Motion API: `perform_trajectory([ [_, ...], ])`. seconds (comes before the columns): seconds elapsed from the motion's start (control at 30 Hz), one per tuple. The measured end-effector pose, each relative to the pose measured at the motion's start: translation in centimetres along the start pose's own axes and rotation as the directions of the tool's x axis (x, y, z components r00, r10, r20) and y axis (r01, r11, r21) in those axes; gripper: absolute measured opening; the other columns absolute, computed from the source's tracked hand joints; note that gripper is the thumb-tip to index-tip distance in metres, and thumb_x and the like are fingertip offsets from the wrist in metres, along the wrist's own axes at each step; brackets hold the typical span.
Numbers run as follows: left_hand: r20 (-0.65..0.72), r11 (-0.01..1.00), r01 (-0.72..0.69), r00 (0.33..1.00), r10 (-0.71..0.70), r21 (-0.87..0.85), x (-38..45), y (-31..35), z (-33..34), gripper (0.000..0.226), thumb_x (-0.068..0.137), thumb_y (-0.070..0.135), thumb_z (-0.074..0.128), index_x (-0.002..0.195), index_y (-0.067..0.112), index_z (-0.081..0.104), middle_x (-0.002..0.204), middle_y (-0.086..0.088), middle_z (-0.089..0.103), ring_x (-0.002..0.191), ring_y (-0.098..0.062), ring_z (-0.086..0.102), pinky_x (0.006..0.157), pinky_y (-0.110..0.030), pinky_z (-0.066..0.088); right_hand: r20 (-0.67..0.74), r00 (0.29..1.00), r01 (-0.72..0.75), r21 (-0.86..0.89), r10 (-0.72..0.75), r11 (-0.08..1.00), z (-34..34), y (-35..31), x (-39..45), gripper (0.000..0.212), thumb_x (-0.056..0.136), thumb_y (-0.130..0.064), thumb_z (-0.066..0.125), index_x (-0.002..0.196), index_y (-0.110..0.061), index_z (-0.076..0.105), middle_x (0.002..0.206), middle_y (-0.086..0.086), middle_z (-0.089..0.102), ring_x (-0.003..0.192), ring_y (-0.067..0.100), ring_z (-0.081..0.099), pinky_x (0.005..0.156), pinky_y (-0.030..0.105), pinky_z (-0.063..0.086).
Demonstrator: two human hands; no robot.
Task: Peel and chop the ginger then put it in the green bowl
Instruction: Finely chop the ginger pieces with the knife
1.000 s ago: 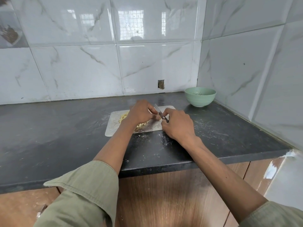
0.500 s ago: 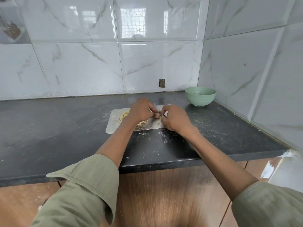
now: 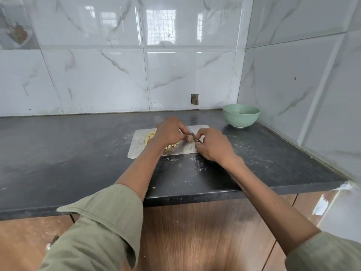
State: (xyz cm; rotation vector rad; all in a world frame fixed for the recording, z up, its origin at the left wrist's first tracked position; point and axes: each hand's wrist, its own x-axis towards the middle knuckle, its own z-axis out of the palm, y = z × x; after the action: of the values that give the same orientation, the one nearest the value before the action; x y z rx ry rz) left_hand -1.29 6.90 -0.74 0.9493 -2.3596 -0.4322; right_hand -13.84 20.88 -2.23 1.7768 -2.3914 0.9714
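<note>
Black stone forms the table where a person works over a silvery metal cutting board, both forearms reaching forward from rolled olive-green sleeves. At the left, the left hand hovers over the middle of the board with its knuckles up and its fingers curled downward, the fingertips pinching a small piece of ginger at the spot where the two hands meet. Opposite it, the right hand sits at the board's right end, its heel close to the table, with fingers and thumb wrapped around the handle of a small knife; the thin blade angles up and away between the hands and lies against the held piece. So both grips are closed: the left on the ginger, the right on the knife. Pale yellow chopped ginger lies in a loose pile on the board, partly hidden beneath the left hand and wrist, with more bits showing near the wrist at the board's front. A green bowl stands well apart to the right, in the corner where the two white marble-pattern tiled walls meet; whether anything lies inside it cannot be told. Whitish specks dust the table in front of the board.
</note>
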Motion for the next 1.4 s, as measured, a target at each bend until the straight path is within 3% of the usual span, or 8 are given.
perform_trajectory([
  [0.13,0.0,1.0,0.003,1.0,-0.003,0.009,0.1,-0.3,0.1,0.016,0.072,0.04,0.092,0.084,0.036,0.084,0.056,0.036,0.061,0.074,0.01,0.059,0.076,-0.028,0.045,-0.047,0.999,-0.02,0.011,0.02,1.0,0.9,-0.6,0.2,0.016,0.088,-0.031,0.063,0.103,-0.031,0.067,0.095,0.004,0.069,0.09,0.03,0.063,0.074,0.033,0.048],
  [0.2,-0.012,1.0,0.006,1.0,-0.006,0.028,0.1,-0.4,0.1,0.015,0.071,0.043,0.092,0.083,0.039,0.083,0.057,0.035,0.061,0.077,0.008,0.059,0.084,-0.034,0.047,-0.058,0.998,-0.03,0.035,0.032,0.999,0.9,-0.7,0.2,0.018,0.087,-0.033,0.063,0.105,-0.031,0.068,0.089,0.002,0.069,0.089,0.028,0.065,0.073,0.032,0.049],
  [0.27,-0.027,0.999,0.009,1.0,-0.008,0.043,-0.1,-0.2,0.1,0.015,0.072,0.044,0.091,0.083,0.039,0.083,0.057,0.034,0.06,0.081,0.004,0.061,0.09,-0.037,0.043,-0.062,0.997,-0.035,0.074,0.04,0.997,0.8,-0.5,-0.1,0.02,0.087,-0.034,0.062,0.105,-0.03,0.07,0.081,-0.001,0.067,0.083,0.027,0.066,0.07,0.031,0.051],
  [0.37,-0.056,0.997,0.029,0.998,-0.026,0.066,-0.4,0.3,0.1,0.015,0.074,0.045,0.09,0.085,0.037,0.083,0.063,0.03,0.061,0.092,-0.005,0.063,0.094,-0.038,0.034,-0.102,0.994,-0.038,0.08,0.046,0.996,0.6,-0.3,-0.6,0.016,0.088,-0.033,0.063,0.103,-0.029,0.068,0.09,0.001,0.069,0.087,0.027,0.064,0.075,0.034,0.052],
  [0.57,-0.047,0.998,0.056,0.997,-0.054,0.028,-0.3,0.3,0.1,0.024,0.069,0.051,0.091,0.085,0.035,0.084,0.065,0.027,0.063,0.093,-0.007,0.062,0.098,-0.041,0.039,-0.191,0.98,-0.044,0.053,0.054,0.998,0.1,0.3,-1.2,0.02,0.089,-0.027,0.06,0.109,-0.025,0.065,0.076,-0.009,0.049,0.089,0.031,0.058,0.073,0.036,0.046],
  [0.67,-0.025,0.998,0.057,0.998,-0.057,0.028,-0.3,0.3,-0.1,0.031,0.064,0.058,0.091,0.085,0.035,0.084,0.063,0.029,0.063,0.092,-0.005,0.063,0.101,-0.042,0.039,-0.203,0.977,-0.05,0.065,0.062,0.997,0.1,0.3,-1.0,0.02,0.088,-0.029,0.061,0.108,-0.026,0.064,0.08,-0.004,0.056,0.088,0.032,0.06,0.072,0.036,0.048],
  [0.8,-0.027,0.998,0.05,0.998,-0.049,0.037,-0.4,0.5,-0.1,0.026,0.067,0.048,0.093,0.086,0.033,0.084,0.061,0.029,0.06,0.092,-0.008,0.064,0.102,-0.046,0.046,-0.176,0.984,-0.011,0.07,0.023,0.998,0.5,0.2,-0.9,0.014,0.089,-0.035,0.062,0.101,-0.029,0.065,0.083,-0.002,0.066,0.084,0.029,0.062,0.069,0.034,0.045],
  [1.4,-0.004,0.998,0.045,0.999,-0.045,0.051,-0.3,0.2,0.3,0.02,0.068,0.043,0.094,0.083,0.034,0.084,0.058,0.032,0.059,0.092,-0.01,0.067,0.099,-0.05,0.05,-0.1,0.995,0.028,0.063,-0.022,0.998,1.0,0.6,-0.4,0.014,0.086,-0.029,0.062,0.1,-0.03,0.066,0.088,0.001,0.069,0.087,0.03,0.062,0.078,0.036,0.052],
])
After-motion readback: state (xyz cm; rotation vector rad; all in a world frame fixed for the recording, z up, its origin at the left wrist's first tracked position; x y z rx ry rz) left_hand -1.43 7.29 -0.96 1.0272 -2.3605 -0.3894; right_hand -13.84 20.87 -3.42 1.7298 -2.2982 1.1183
